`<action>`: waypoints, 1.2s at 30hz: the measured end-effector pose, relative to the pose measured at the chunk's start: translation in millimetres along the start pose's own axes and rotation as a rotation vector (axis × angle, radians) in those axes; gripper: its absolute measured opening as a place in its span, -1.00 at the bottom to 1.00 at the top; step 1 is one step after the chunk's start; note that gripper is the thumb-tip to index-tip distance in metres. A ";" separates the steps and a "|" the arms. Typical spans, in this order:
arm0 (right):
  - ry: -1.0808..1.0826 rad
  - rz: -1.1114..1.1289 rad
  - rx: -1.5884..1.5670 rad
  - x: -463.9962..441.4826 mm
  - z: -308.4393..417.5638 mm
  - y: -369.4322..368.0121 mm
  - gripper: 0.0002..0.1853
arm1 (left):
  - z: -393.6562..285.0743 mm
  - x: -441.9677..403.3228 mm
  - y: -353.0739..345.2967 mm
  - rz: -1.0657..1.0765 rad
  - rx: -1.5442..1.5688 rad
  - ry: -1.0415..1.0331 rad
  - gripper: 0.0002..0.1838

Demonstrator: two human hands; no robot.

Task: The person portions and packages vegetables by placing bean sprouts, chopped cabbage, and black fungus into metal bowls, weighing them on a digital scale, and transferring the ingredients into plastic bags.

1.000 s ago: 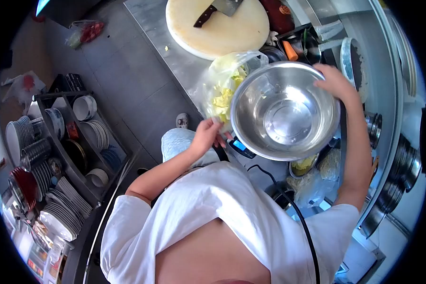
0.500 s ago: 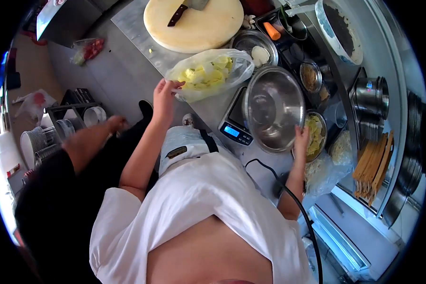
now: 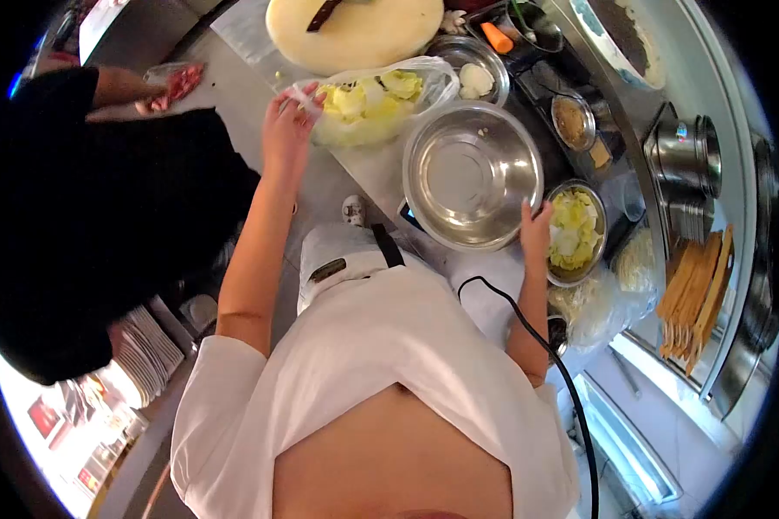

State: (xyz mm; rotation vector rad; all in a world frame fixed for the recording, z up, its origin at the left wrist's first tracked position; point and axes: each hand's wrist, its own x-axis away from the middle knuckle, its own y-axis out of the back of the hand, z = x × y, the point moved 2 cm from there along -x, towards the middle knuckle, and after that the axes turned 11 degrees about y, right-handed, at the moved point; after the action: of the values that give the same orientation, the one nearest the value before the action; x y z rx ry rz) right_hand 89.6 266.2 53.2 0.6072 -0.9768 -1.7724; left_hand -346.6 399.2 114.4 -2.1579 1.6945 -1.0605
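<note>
Being pinched by the left hand [image 3: 292,121] is the left edge of a clear plastic bag [image 3: 446,76] of yellow-green leaves [image 3: 368,97], while the rim of a wide, round, shiny steel bowl [image 3: 467,177] is touched by the right hand [image 3: 536,227].

The hands are held well apart; whether the right one is clamped on the rim cannot be told. The bowl is placed near and right of the bag, above a mostly hidden dark scale [image 3: 410,216] on the grey metal worktop [image 3: 244,35]. To its right, a smaller steel bowl [image 3: 603,240] is filled with pale green leaves [image 3: 573,227]. On the far side, a thick, round, cream chopping board [image 3: 355,35] is seen, with a dark-handled knife [image 3: 323,15] laid on it. At the far left, a black-clothed co-worker [image 3: 138,199] is partly shown.
</note>
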 end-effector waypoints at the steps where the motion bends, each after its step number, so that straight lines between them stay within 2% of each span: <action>1: 0.137 -0.053 0.056 -9.4 3.5 3.5 -0.43 | -0.1 -2.4 2.0 -0.016 -0.014 -0.003 -0.72; 3: 0.318 -0.162 -0.044 -37.8 39.7 22.1 -0.35 | 3.0 -13.3 8.0 0.040 -0.002 -0.011 -0.74; 5: 0.540 -0.121 -0.061 -68.3 104.2 25.6 -0.32 | 7.5 -14.7 14.6 0.048 -0.002 -0.020 -0.75; 7: 0.797 -0.065 0.057 -90.1 165.9 2.5 -0.27 | 5.9 -22.5 13.6 0.029 0.001 -0.045 -0.74; 9: 0.894 -0.085 0.179 -111.7 199.0 -42.1 -0.18 | -2.3 -23.6 8.4 0.018 -0.007 -0.050 -0.73; 11: 0.819 -0.076 0.234 -147.9 205.9 -88.5 -0.29 | 6.2 -21.0 17.5 0.012 -0.006 -0.027 -0.72; 13: 0.550 0.338 0.053 -171.0 217.6 -97.2 -0.54 | -1.0 -30.9 23.8 0.049 -0.006 -0.038 -0.70; 14: 0.548 0.197 -0.040 -180.3 219.9 -104.8 -0.69 | -3.8 -30.4 27.4 0.045 0.008 -0.028 -0.67; 15: 0.464 0.299 -0.157 -168.0 241.3 -89.3 -0.69 | -8.8 -28.5 28.0 0.050 -0.021 -0.019 -0.67; 17: 0.358 0.489 -0.665 -154.1 260.9 -87.3 -0.70 | -15.4 -27.8 29.8 0.054 -0.076 0.009 -0.67; 18: 0.274 0.612 -0.782 -144.9 269.0 -88.4 -0.70 | -14.1 -32.5 32.5 0.036 -0.123 0.010 -0.70; 20: 0.104 0.842 -1.029 -124.4 291.1 -88.8 -0.70 | -4.4 -38.8 33.9 0.137 -0.246 -0.072 -0.71; 22: 0.212 0.967 -0.912 -96.5 316.0 -90.5 -0.70 | -10.9 -36.6 16.7 0.276 -0.295 -0.133 -0.68; 23: 0.219 1.010 -0.882 -87.2 324.5 -93.4 -0.72 | -7.7 -38.8 12.5 0.306 -0.446 -0.199 -0.58; 25: 0.191 0.955 -0.964 -74.2 330.7 -109.0 -0.76 | -4.1 -41.3 4.8 0.346 -0.709 -0.382 -0.30; 26: 0.164 0.931 -0.945 -68.6 332.6 -115.5 -0.78 | -3.1 -42.0 4.1 0.366 -0.802 -0.379 -0.22; 27: 0.132 0.904 -0.929 -64.4 332.8 -121.9 -0.79 | -2.7 -41.4 2.6 0.390 -0.898 -0.373 -0.13; 28: 0.157 0.970 -0.940 -61.3 331.4 -129.5 -0.80 | -1.8 -43.5 0.6 0.417 -0.994 -0.366 -0.05; 31: 0.246 0.842 -0.905 -50.0 328.0 -143.9 -0.84 | 1.9 -53.8 -1.8 0.638 -0.879 -0.168 0.06; 32: 0.386 0.731 -0.713 -49.5 325.9 -149.6 -0.90 | 3.4 -58.2 -2.2 0.663 -0.800 -0.026 -0.07; 33: 0.419 0.659 -0.537 -47.0 327.1 -152.0 -0.93 | 4.7 -63.4 -4.2 0.718 -0.719 -0.008 -0.11; 35: 0.642 0.392 -0.126 -30.4 354.9 -128.7 -0.93 | 11.3 -72.5 -2.5 0.817 -0.557 0.040 -0.21; 36: 0.649 0.325 -0.121 -27.1 361.8 -123.4 -0.89 | 8.5 -75.7 1.3 0.814 -0.621 -0.163 -0.36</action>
State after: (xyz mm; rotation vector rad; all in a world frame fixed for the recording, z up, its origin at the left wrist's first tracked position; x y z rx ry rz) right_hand -239.1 438.4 148.7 0.8228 -0.4782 -1.2118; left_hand -348.7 465.4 76.5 -1.4230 2.6744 -0.1396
